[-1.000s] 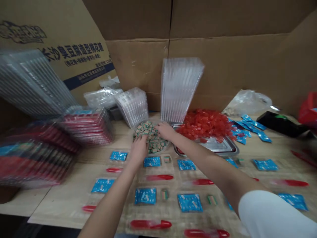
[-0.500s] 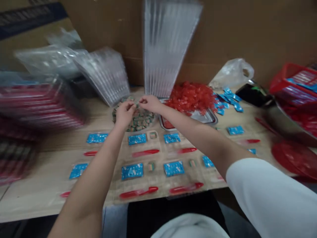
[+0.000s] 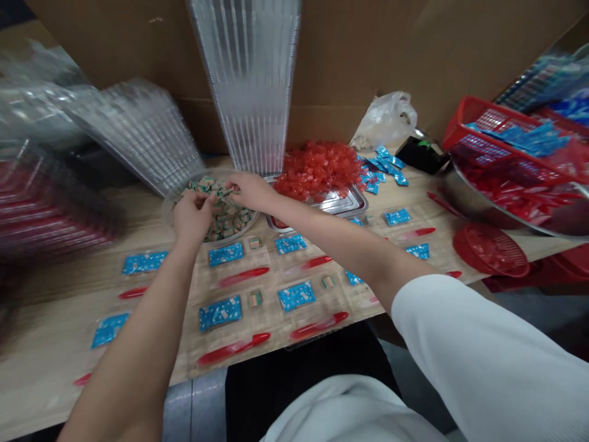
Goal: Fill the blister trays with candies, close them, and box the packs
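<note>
My left hand [image 3: 193, 213] is over the left part of a round clear dish [image 3: 251, 222], with thumb and fingertips pinched together. Small striped blocks [image 3: 227, 221] in green, pale and pinkish bands fill this dish. At its right side my right hand [image 3: 251, 190] reaches in, also pinching among the blocks. Whatever lies between the fingertips is too small to make out. In front are clear compartmented trays holding blue packets [image 3: 219, 312] and red slender pieces [image 3: 234, 348]; some also hold a single striped block [image 3: 254, 299].
Stacked clear trays [image 3: 251, 80] lean on the cardboard behind. A red translucent pile [image 3: 322, 169] sits on a metal tray [image 3: 354, 202], beside loose blue packets [image 3: 386, 161]. To the right are a red basket [image 3: 473, 132], a metal bowl [image 3: 473, 184] and a small red basket [image 3: 490, 248].
The view has swung to the right, so everything appears shifted left. Both hands remain at the dish, fingers pinched; they are now lower among the blocks and slightly farther apart.
</note>
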`<control>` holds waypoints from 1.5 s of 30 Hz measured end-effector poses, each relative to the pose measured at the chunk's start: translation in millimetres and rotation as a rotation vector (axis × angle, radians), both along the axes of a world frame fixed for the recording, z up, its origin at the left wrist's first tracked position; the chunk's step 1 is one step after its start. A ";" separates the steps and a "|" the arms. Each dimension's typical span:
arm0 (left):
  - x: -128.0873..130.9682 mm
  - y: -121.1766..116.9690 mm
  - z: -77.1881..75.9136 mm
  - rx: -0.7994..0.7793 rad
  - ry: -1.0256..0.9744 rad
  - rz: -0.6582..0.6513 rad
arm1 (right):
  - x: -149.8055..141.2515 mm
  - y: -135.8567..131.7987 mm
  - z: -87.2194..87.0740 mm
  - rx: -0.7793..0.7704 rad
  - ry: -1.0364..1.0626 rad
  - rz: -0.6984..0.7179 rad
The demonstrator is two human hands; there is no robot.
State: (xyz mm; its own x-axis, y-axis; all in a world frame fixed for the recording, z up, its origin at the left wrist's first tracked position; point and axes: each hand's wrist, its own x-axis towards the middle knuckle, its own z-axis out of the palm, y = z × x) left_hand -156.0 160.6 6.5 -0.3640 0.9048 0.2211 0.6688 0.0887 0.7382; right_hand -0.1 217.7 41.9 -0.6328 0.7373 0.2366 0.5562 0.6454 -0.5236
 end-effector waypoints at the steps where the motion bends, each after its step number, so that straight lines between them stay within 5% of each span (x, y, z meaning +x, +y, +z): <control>1: -3.6 -4.3 1.5 0.027 0.146 -0.001 | 13.5 -11.8 4.7 0.027 0.002 0.003; 6: 4.0 -44.8 19.5 0.160 0.430 -0.091 | 124.5 -104.5 16.2 0.020 -0.080 0.066; 11: 71.6 -118.4 25.4 0.037 0.371 -0.580 | 201.1 -179.3 -9.9 -0.058 -0.260 -0.007; 14: 115.8 -160.0 17.5 -0.123 0.416 -0.788 | 201.9 -193.8 -24.1 -0.022 -0.290 -0.027; 19: 142.6 -191.0 7.4 -0.237 0.441 -0.772 | 186.2 -196.4 -28.2 0.019 -0.340 -0.069; 28: 143.3 -190.8 7.5 -0.263 0.436 -0.746 | 189.8 -187.5 -34.1 -0.085 -0.328 -0.028; 37: 142.7 -189.4 5.7 -0.279 0.436 -0.765 | 181.4 -177.3 -12.6 0.056 -0.625 0.048; 45: 141.8 -190.4 2.6 -0.246 0.442 -0.771 | 184.3 -179.9 -23.3 0.214 -0.669 0.080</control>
